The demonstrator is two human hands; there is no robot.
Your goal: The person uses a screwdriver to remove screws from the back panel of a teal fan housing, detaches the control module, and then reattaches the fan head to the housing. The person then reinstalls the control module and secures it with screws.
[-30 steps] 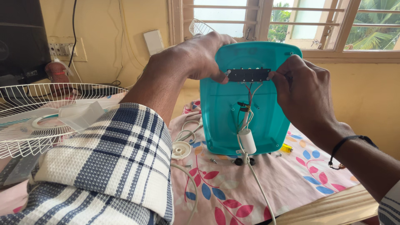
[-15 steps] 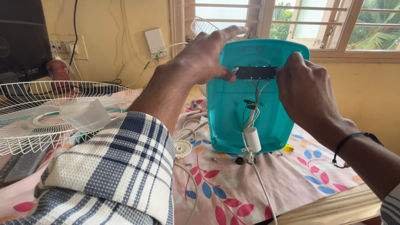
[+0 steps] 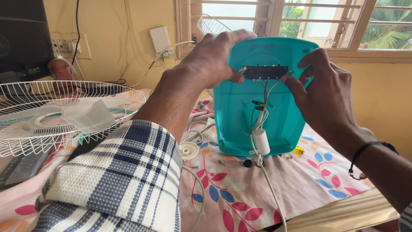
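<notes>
Teal plastic fan base (image 3: 240,124) was standing upright on its edge on the floral cloth (image 3: 257,193) over the bed, hollow underside facing the camera, roughly mid-bed in front of the window wall. Left hand (image 3: 214,58) gripped the top left rim, fingers curled over the edge with the thumb pressing by the black switch strip (image 3: 265,72). Right hand (image 3: 319,92) was at the strip's right end, fingers pinched together on it. Thin wires (image 3: 262,96) ran from the strip down to a white capacitor (image 3: 260,141), with the white cord (image 3: 270,189) trailing toward the bed's near edge. If you ask me, best to keep that left hand steady so the shell doesn't tip, and seat the strip squarely without tugging those wires. Loose screws (image 3: 222,162) and a black cap (image 3: 247,163) lay just below the base, easy to knock off. Wire fan guard (image 3: 43,116) sat off to the left.
</notes>
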